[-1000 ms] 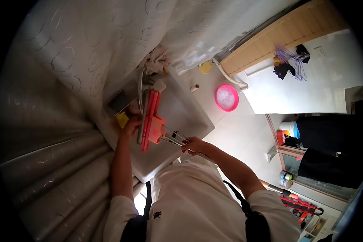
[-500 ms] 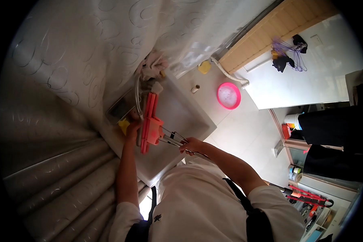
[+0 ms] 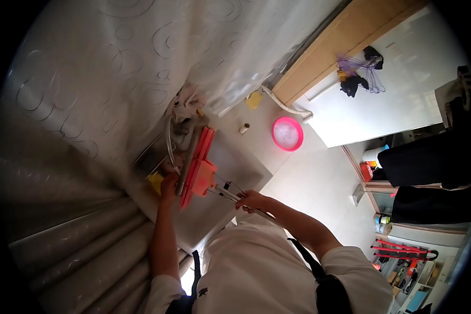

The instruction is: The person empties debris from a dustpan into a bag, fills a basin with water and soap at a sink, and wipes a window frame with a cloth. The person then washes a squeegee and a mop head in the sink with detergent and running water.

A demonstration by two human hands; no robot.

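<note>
Pale sink walls (image 3: 243, 159) stand just past the person's light shirt (image 3: 261, 267). Nearest, the right hand (image 3: 251, 201) is closed around the metal handle (image 3: 226, 194) of a coral-red mop, whose head (image 3: 203, 177) lies tilted over the sink. Along its far side runs a grey strip (image 3: 189, 157); the left hand (image 3: 168, 187) is at its lower end — whether it grips, I cannot tell. Beside that hand are something yellow (image 3: 154, 182) and a curved hose (image 3: 168, 138). Farther off, a pink basin (image 3: 301, 137) with whitish contents sits on the floor (image 3: 314, 175) — hangers (image 3: 372, 76) beyond.
</note>
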